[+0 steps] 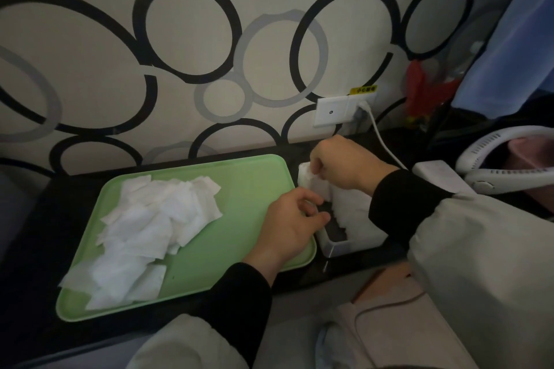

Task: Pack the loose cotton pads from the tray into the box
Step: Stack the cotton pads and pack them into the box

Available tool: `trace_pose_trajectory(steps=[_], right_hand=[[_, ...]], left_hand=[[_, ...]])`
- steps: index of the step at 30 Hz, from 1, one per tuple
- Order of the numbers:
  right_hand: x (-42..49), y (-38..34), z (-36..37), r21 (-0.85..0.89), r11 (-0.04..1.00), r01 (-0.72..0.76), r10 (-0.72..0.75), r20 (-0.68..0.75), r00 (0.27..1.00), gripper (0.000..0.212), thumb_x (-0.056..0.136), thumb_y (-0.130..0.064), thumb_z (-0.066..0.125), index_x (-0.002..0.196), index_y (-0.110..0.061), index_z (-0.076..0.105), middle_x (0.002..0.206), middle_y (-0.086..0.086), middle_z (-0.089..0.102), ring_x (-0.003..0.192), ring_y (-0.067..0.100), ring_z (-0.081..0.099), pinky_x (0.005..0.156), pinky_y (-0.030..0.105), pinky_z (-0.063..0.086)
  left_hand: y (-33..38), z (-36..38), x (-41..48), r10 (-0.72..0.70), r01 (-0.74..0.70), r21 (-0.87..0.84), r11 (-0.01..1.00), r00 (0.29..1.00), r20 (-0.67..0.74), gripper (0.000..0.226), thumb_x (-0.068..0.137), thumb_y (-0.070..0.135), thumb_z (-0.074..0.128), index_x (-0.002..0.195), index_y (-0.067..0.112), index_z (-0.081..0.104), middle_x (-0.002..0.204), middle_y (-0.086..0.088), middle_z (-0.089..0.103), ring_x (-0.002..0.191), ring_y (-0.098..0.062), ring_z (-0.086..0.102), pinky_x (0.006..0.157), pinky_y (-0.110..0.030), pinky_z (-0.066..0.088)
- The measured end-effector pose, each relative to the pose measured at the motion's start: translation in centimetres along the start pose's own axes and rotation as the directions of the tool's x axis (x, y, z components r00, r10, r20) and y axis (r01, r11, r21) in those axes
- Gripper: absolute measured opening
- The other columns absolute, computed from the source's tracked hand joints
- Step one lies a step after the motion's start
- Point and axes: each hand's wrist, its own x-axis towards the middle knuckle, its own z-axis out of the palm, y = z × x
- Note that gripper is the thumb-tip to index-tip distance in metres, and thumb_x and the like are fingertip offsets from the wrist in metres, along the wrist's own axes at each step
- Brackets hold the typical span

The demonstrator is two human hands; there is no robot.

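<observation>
Cotton pads (pixel 311 183) pinched in the fingers of the right hand (pixel 344 162) should slide upright into the box (pixel 351 244), while the left hand (pixel 287 220) curls at its rim, grip unclear.

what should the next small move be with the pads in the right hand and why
Probably ease the bunch of pads that the right hand pinches down into the box. It sticks up above the far rim, a dark gap shows at the box's near end, and the left hand is at the box's side to steady it. Many loose pads wait on the tray.
</observation>
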Motion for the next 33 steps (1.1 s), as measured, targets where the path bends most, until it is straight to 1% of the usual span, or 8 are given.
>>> trace_pose_trajectory(steps=[3, 7, 14, 20, 25, 28, 31, 33], right_hand=[[-0.4, -0.1, -0.3, 0.007, 1.0, -0.008, 0.008, 0.022, 1.0, 0.02, 0.091, -0.013, 0.062, 0.101, -0.026, 0.075, 0.115, -0.001, 0.067, 0.106, 0.02, 0.063, 0.093, 0.042, 0.053], [-1.9, -1.1, -1.3, 0.052, 0.998, -0.042, 0.044, -0.034, 0.998, 0.026, 0.093, -0.013, 0.058, 0.105, -0.029, 0.074, 0.12, -0.004, 0.063, 0.11, 0.017, 0.061, 0.095, 0.04, 0.052], [-4.4, -8.8, -1.8, 0.445, 0.893, 0.061, -0.02, -0.098, 0.995, 0.02, 0.091, -0.015, 0.059, 0.095, -0.018, 0.078, 0.102, -0.005, 0.075, 0.096, 0.009, 0.066, 0.09, 0.023, 0.05], [-3.4, -15.2, 1.3, 0.596, 0.799, 0.083, -0.097, -0.009, 0.995, 0.015, 0.088, -0.019, 0.063, 0.089, -0.018, 0.078, 0.093, -0.011, 0.074, 0.09, 0.008, 0.066, 0.085, 0.03, 0.053], [-2.4, -18.9, 3.9, 0.683, 0.726, 0.073, -0.071, -0.032, 0.997, 0.013, 0.09, -0.016, 0.064, 0.09, -0.015, 0.078, 0.085, -0.01, 0.07, 0.079, 0.003, 0.061, 0.065, 0.005, 0.042], [-1.9, -21.0, 4.7, 0.704, 0.705, 0.086, -0.1, -0.022, 0.995, 0.013, 0.088, -0.015, 0.065, 0.089, -0.016, 0.077, 0.083, -0.009, 0.071, 0.075, 0.003, 0.062, 0.067, 0.013, 0.047], [-1.3, -22.6, 5.1, 0.685, 0.727, 0.048, -0.021, -0.048, 0.999, 0.008, 0.083, -0.026, 0.069, 0.087, -0.02, 0.072, 0.083, -0.01, 0.069, 0.078, 0.008, 0.063, 0.073, 0.028, 0.053], [-1.0, -23.5, 5.2, 0.607, 0.794, -0.013, 0.032, -0.021, 0.999, 0.024, 0.08, -0.04, 0.072, 0.092, -0.021, 0.064, 0.089, -0.008, 0.065, 0.082, 0.013, 0.061, 0.074, 0.033, 0.053]], left_hand=[[0.0, -1.1, -0.2, -0.018, 0.018, 0.001, 1.0, 0.999, -0.042, 0.012, 0.084, 0.021, 0.076, 0.096, 0.022, 0.072, 0.081, 0.009, 0.066, 0.071, -0.004, 0.06, 0.07, -0.018, 0.046], [-0.6, -4.3, -0.6, -0.054, 0.053, -0.017, 0.998, 0.993, -0.102, 0.006, 0.086, 0.024, 0.073, 0.092, 0.026, 0.072, 0.085, 0.006, 0.068, 0.074, -0.012, 0.064, 0.069, -0.026, 0.049], [-2.1, -12.0, -3.3, -0.085, 0.097, 0.042, 0.994, 0.971, -0.222, 0.004, 0.086, 0.023, 0.072, 0.086, 0.027, 0.072, 0.084, 0.005, 0.07, 0.076, -0.014, 0.065, 0.067, -0.028, 0.048], [-3.6, -17.8, -6.8, -0.073, 0.117, 0.117, 0.986, 0.942, -0.326, 0.016, 0.083, 0.013, 0.073, 0.081, 0.029, 0.071, 0.083, 0.007, 0.07, 0.074, -0.013, 0.065, 0.067, -0.025, 0.047], [-5.0, -21.8, -9.1, -0.092, 0.201, 0.272, 0.941, 0.926, -0.367, 0.025, 0.083, 0.004, 0.07, 0.084, 0.029, 0.071, 0.086, 0.01, 0.067, 0.075, -0.005, 0.061, 0.065, -0.015, 0.041], [-6.2, -23.6, -9.7, -0.133, 0.265, 0.383, 0.885, 0.932, -0.339, 0.037, 0.077, 0.002, 0.072, 0.083, 0.038, 0.064, 0.093, 0.011, 0.061, 0.076, -0.005, 0.056, 0.069, -0.019, 0.041], [-7.0, -24.5, -10.1, -0.165, 0.274, 0.411, 0.87, 0.945, -0.281, 0.043, 0.076, 0.006, 0.077, 0.093, 0.041, 0.06, 0.101, 0.01, 0.054, 0.079, -0.008, 0.053, 0.078, -0.025, 0.045], [-7.5, -24.9, -10.4, -0.208, 0.293, 0.408, 0.865, 0.948, -0.24, 0.046, 0.075, 0.01, 0.081, 0.104, 0.038, 0.058, 0.104, 0.008, 0.051, 0.08, -0.008, 0.052, 0.079, -0.025, 0.044]])
